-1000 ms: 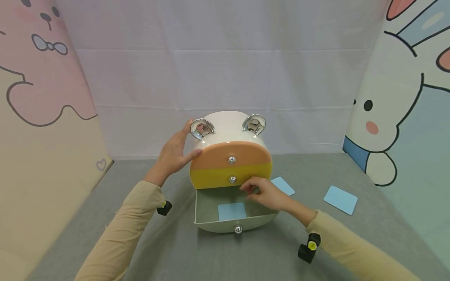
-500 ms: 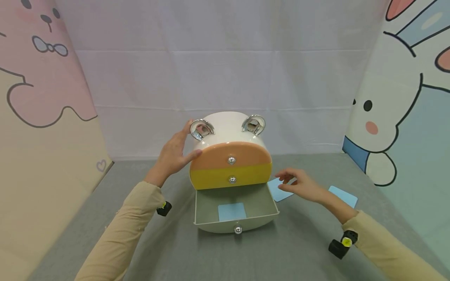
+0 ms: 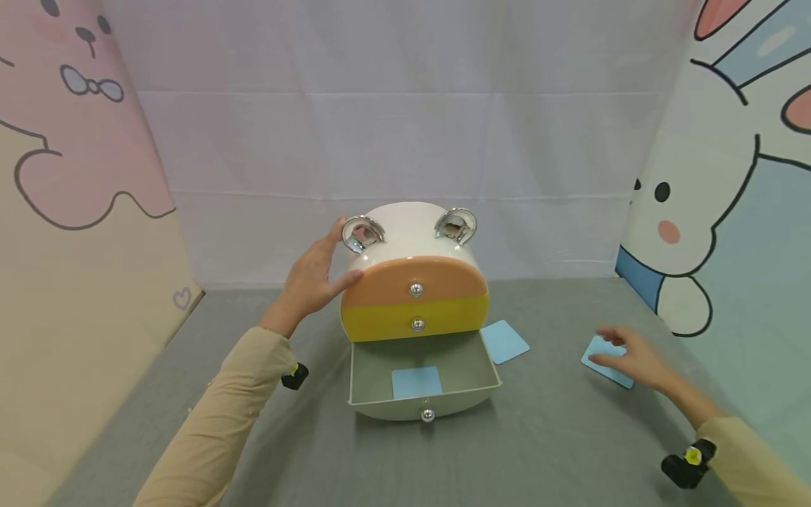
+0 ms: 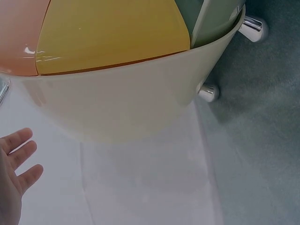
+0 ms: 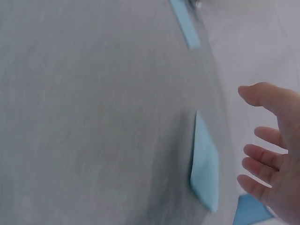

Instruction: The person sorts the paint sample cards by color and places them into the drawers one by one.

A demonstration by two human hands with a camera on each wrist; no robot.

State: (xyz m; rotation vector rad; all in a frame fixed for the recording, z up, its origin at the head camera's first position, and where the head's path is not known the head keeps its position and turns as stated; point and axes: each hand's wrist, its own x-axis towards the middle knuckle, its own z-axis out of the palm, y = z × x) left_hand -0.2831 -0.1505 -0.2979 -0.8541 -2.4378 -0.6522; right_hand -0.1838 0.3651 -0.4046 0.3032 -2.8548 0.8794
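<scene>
A rounded drawer box [image 3: 412,229] with a white top and two silver ears stands mid-table in the head view. Its orange drawer [image 3: 380,282] and yellow drawer [image 3: 380,320] are closed. The green bottom drawer [image 3: 374,373] is pulled out, with a light blue card [image 3: 416,382] lying in it. At the box's left side is my left hand [image 3: 310,278], fingers extended, thumb by the front edge. Over a second blue card [image 3: 602,348] at the right hovers my right hand [image 3: 643,362], fingers and thumb apart; in the right wrist view a gap separates it from this card [image 5: 205,168].
A third blue card [image 3: 505,342] lies on the grey table [image 3: 538,422] just right of the box. Behind hangs a white cloth backdrop [image 3: 405,141]. Cartoon-printed panels stand left and right. Silver feet [image 4: 209,92] show under the box in the left wrist view.
My right hand has moved from above the green drawer, past the card beside the box, to the far right card. My left hand stays at the box.
</scene>
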